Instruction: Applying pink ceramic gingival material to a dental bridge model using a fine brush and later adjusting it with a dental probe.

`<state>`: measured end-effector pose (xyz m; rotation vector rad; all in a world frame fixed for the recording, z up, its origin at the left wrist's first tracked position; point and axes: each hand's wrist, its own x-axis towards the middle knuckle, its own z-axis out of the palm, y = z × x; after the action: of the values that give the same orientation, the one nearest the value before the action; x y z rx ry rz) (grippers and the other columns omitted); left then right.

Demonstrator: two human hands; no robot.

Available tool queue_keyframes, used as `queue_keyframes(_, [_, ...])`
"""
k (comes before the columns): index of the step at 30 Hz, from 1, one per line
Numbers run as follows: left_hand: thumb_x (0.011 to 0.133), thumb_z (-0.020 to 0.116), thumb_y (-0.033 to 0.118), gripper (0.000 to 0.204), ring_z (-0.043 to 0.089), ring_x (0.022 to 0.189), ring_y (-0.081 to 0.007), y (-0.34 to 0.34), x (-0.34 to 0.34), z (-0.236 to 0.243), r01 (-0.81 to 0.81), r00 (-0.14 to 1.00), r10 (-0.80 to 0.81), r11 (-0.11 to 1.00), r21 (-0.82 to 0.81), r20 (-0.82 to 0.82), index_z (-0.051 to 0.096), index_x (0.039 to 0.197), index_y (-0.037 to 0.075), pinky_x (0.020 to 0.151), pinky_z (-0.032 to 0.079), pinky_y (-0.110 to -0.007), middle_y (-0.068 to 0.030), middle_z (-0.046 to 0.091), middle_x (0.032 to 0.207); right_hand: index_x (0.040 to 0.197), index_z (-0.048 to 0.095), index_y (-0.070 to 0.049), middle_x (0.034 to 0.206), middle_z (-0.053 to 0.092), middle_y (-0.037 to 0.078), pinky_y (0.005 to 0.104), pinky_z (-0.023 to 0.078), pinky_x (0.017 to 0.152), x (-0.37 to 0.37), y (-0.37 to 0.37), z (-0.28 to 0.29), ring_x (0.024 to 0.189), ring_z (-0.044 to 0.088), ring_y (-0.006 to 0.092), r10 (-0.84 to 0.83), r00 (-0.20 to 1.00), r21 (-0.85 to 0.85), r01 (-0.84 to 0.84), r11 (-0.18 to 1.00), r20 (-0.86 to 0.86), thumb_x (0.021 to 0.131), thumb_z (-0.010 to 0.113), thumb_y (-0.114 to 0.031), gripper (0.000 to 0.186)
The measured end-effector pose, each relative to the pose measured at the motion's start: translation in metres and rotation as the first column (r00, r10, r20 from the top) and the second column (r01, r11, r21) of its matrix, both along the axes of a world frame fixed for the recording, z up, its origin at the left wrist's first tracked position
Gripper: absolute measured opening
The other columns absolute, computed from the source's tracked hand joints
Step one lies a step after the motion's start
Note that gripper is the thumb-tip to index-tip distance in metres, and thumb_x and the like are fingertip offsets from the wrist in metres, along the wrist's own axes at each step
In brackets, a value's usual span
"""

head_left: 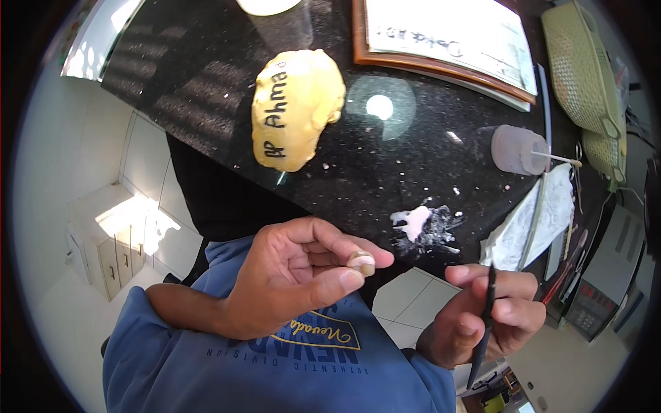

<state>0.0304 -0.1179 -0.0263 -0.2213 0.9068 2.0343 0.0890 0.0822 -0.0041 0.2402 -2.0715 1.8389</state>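
Note:
Between the thumb and fingertips of my left hand (296,272) is a small tooth-shaped piece (362,262), beige with a paler pink-white part. It is held just off the near edge of the dark speckled table. My right hand (482,316), a short way to the right, grips a slim black pen-like tool (487,310) with tapered ends, and the tool stays apart from the piece. On the table beyond my hands lies a smear of pale pink paste (414,221) with white powdery streaks around it.
A yellow lumpy mould (292,110) with handwriting lies farther left. A wood-edged board with papers (447,34) is at the back. Rightward are a translucent cup (515,150) with a stick, a white sheet (516,227), a woven basket (578,62) and a grey keypad device (609,275).

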Motion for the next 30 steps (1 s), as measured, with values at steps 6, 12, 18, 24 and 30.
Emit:
queue_keyframes(6, [0.082,0.060,0.001,0.012,0.059,0.106,-0.0263,-0.006,0.002,0.001,0.001,0.995,-0.001,1.000,-0.001,-0.095,0.052,0.091,-0.001,0.094,0.047,-0.036,-0.0223,0.060,0.103,0.096,0.060,0.005,0.091,0.054,0.017,0.0257,0.057,0.067,0.011,0.064,0.028,0.082,0.060,0.0208,-0.631,0.736,0.313,0.676,0.667,-0.246,0.087,0.062,-0.018,0.025])
queue_keyframes(12, [0.081,0.060,0.001,0.013,0.060,0.103,-0.0263,0.001,-0.004,0.013,0.037,0.928,-0.021,0.999,0.035,-0.373,0.052,0.090,-0.002,0.092,0.048,-0.036,-0.0226,0.062,0.098,0.112,0.054,0.001,0.077,0.060,0.009,0.0241,0.048,0.065,0.016,0.086,0.052,0.068,0.058,0.0125,-0.684,0.718,0.759,0.370,0.536,0.133,0.078,0.063,0.004,0.036])
queue_keyframes(18, [0.082,0.058,-0.001,0.011,0.062,0.099,-0.0261,0.027,-0.016,0.028,0.072,0.879,-0.009,0.991,0.116,-0.477,0.051,0.090,-0.001,0.088,0.050,-0.035,-0.0211,0.061,0.098,0.101,0.059,-0.002,0.077,0.060,0.008,0.0279,0.046,0.055,0.000,0.079,0.038,0.063,0.057,0.0176,-0.623,0.750,0.862,0.450,0.235,-0.222,0.072,0.073,-0.009,0.033])
queue_keyframes(24, [0.083,0.059,0.003,0.011,0.063,0.097,-0.0266,0.041,-0.017,0.033,0.051,0.876,-0.050,0.999,-0.011,-0.480,0.050,0.090,-0.001,0.085,0.053,-0.033,-0.0196,0.062,0.097,0.087,0.062,-0.005,0.075,0.057,0.006,0.0296,0.045,0.054,0.003,0.019,0.014,0.065,0.058,0.0210,-0.553,0.832,0.809,0.355,0.469,-0.044,0.066,0.079,-0.019,0.030])
queue_keyframes(30, [0.085,0.056,0.000,0.012,0.062,0.098,-0.0254,0.061,-0.026,0.041,0.183,0.905,-0.215,0.976,-0.120,-0.367,0.052,0.096,-0.004,0.086,0.052,-0.031,-0.0190,0.060,0.102,0.085,0.066,-0.003,0.072,0.058,0.007,0.0289,0.045,0.054,0.003,0.020,-0.001,0.066,0.058,0.0193,-0.633,0.762,0.688,0.534,0.491,-0.140,0.072,0.071,-0.004,0.015])
